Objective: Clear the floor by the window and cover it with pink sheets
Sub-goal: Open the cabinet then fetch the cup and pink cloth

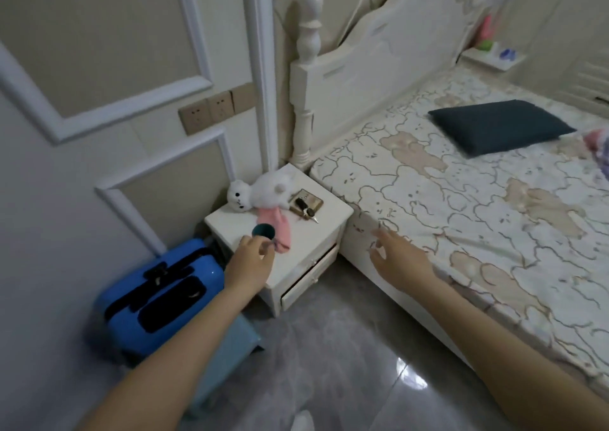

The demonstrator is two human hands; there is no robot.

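The left hand (251, 256) reaches over the front of a white nightstand (296, 266), its grip curled at a dark teal cup (263, 231); whether the fingers actually clasp the cup I cannot tell. Just beyond the cup lies a pink cloth (276, 228), touching a white plush toy (260, 193). To the right of that grip sits a small tan box (308, 207) with dark items on it. The right hand (395, 252) hovers with fingers spread and holds nothing, beside the bed (461, 206). A dark pillow (497, 125) lies far beyond it. Left of the left hand stands a blue suitcase (158, 295) on the grey floor (329, 358).
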